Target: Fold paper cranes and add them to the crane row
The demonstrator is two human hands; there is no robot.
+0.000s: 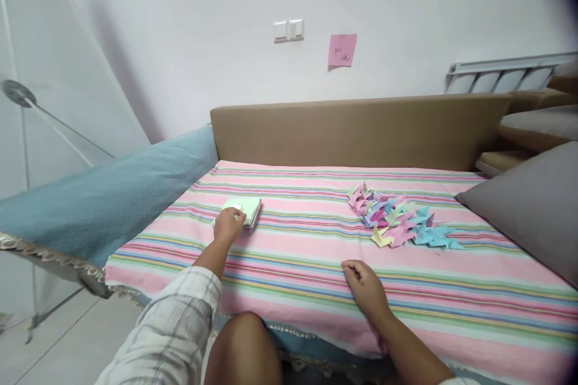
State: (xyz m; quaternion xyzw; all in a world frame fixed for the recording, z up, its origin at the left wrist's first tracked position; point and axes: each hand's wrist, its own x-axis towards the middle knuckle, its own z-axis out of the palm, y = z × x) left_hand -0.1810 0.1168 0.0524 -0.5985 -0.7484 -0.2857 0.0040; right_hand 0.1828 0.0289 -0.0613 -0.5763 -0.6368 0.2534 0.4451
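A stack of square paper [251, 204], pale green on top with several other sheets showing at its side, lies on the pink striped cloth [298, 240]. My left hand [229, 224] rests over the stack's near left part, thumb and fingers pinched together against the top sheet. Whether a sheet is between those fingertips I cannot make out. Away to the right, my right hand [365, 286] lies low over the cloth with its fingers curled closed, and nothing shows in it. Beyond it is a heap of folded paper cranes [397, 221] in pink, purple, blue, green and yellow.
A brown backrest [361, 132] runs along the wall behind the cloth. A grey cushion [528, 204] stands at the right, a blue covered armrest [117, 198] at the left. On the wall are switches [289, 30] and a pink note [342, 50].
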